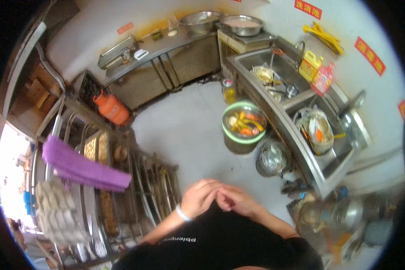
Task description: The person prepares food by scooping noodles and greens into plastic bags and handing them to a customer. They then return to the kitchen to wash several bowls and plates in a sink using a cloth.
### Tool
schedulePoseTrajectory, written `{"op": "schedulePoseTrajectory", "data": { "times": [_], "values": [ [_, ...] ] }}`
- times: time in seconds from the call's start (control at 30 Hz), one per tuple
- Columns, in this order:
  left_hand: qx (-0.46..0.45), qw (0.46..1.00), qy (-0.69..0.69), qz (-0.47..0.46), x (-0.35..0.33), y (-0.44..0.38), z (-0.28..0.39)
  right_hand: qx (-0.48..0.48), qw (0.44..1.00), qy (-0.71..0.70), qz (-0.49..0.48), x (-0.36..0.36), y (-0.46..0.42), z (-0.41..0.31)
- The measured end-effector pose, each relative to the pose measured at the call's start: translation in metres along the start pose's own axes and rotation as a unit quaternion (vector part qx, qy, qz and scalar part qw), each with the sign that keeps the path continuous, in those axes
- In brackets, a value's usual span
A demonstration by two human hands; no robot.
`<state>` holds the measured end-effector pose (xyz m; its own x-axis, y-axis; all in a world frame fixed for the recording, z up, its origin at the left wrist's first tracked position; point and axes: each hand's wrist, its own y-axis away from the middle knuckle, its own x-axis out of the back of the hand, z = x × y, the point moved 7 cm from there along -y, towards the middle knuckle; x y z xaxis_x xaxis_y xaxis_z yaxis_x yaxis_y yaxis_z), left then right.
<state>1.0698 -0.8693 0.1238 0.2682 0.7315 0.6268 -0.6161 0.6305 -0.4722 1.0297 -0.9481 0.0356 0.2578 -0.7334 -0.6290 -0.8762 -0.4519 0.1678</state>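
My left hand, with a white band on its wrist, meets my right hand in front of my black shirt. The fingers of both overlap and touch, so anything between them is hidden. Beyond them on the grey floor stands a light-green-rimmed tub topped by a basin with yellow and orange pieces in water. A wire or metal basket-like vessel sits beside it, close to the sink.
A double steel sink along the right holds dishes and a strainer. At left, a purple towel hangs on a metal rack. An orange gas cylinder stands before a steel counter. Clutter lies at lower right.
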Motion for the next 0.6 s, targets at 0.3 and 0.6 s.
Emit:
{"op": "schedulePoseTrajectory", "data": {
  "times": [0.3,0.6],
  "values": [
    [0.288,0.951,0.006,0.109,0.052,-0.084,-0.289,-0.010,0.986,0.164,-0.037,0.093,-0.264,-0.073],
    [0.040,0.992,-0.104,0.056,0.113,-0.246,-0.426,-0.026,1.000,0.001,0.005,0.135,-0.461,-0.173]
  ]
}}
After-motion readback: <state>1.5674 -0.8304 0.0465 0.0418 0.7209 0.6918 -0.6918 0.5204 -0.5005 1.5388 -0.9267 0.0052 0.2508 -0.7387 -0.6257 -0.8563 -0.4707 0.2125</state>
